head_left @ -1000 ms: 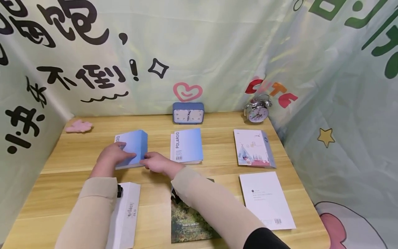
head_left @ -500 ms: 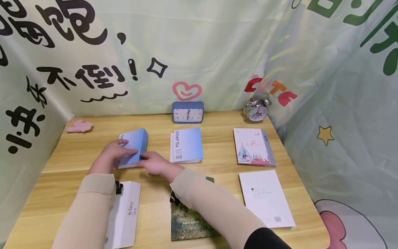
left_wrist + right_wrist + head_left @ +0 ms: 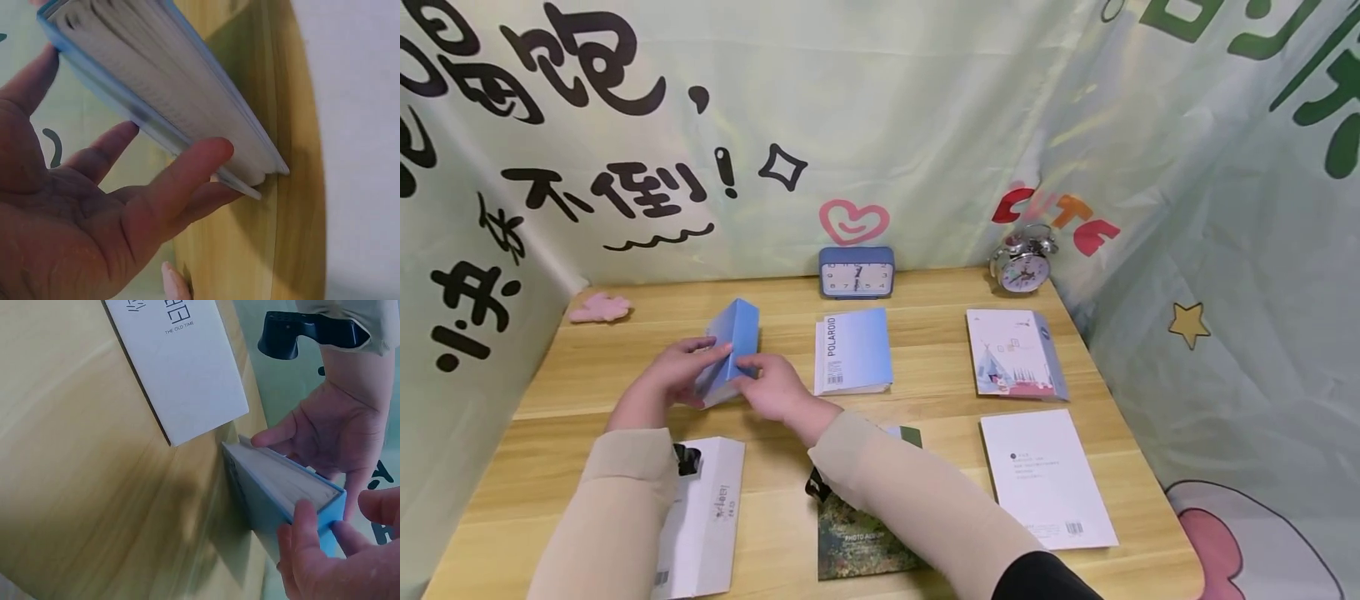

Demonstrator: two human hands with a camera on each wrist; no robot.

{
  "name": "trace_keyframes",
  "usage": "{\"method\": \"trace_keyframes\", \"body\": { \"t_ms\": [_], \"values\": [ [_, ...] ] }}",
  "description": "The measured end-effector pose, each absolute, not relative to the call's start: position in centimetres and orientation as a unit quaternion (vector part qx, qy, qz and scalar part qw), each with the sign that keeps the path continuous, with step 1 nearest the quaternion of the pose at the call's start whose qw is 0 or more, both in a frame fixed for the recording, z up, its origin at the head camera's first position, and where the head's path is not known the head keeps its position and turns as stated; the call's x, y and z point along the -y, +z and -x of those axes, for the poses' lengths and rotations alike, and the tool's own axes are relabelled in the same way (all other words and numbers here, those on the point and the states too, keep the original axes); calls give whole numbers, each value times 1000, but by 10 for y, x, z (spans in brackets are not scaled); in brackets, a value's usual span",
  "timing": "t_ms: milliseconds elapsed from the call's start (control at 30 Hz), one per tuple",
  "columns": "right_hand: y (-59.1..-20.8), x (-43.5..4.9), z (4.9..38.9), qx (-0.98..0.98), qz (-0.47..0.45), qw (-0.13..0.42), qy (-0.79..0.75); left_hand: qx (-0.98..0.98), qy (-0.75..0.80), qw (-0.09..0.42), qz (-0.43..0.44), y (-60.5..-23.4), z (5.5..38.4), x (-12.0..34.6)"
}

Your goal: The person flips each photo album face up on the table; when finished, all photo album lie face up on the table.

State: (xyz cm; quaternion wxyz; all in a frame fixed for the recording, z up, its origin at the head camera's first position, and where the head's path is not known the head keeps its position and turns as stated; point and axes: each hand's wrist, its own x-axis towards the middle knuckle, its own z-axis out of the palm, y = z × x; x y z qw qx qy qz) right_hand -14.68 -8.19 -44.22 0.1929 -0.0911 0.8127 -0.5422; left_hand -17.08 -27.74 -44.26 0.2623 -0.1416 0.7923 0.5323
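Note:
A light-blue photo album point(image 3: 743, 329) stands tilted up on the table's left side, between both hands. My left hand point(image 3: 670, 373) grips it from the left; in the left wrist view its thumb lies by the white page edges point(image 3: 150, 75), with fingers along the cover's outer side. From the right, my right hand point(image 3: 775, 387) holds the spine end. Its fingertips point(image 3: 306, 515) press at the corner of the cover and pages in the right wrist view. A matching blue Polaroid album point(image 3: 857, 354) lies flat just right of the hands.
Near the sleeves lie a white box point(image 3: 715, 508) and a dark green photo album point(image 3: 865, 542), partly covered by the right forearm. Two white books point(image 3: 1015, 358) lie at the right. Along the back are a blue clock point(image 3: 857, 275), a silver alarm clock point(image 3: 1024, 268) and a pink cloud-shaped piece point(image 3: 600, 307).
The blue album was lying flatter and has been tipped up, its spine side now facing upward right. Both hands have closed in around it; the other things stay put.

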Motion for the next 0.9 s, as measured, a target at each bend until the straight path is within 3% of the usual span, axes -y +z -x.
{"method": "trace_keyframes", "body": {
  "t_ms": [267,467,667,900],
  "values": [
    [-452,82,148,-786,34,137,-602,-799,528,238,160,-445,165,271],
    [-458,84,149,-758,17,132,-638,-815,515,222,148,-442,162,275],
    [-464,85,151,-758,35,149,-635,-849,485,166,126,-431,159,268],
    [-455,86,148,-785,82,118,-603,-883,442,99,122,-417,154,250]
  ]
}}
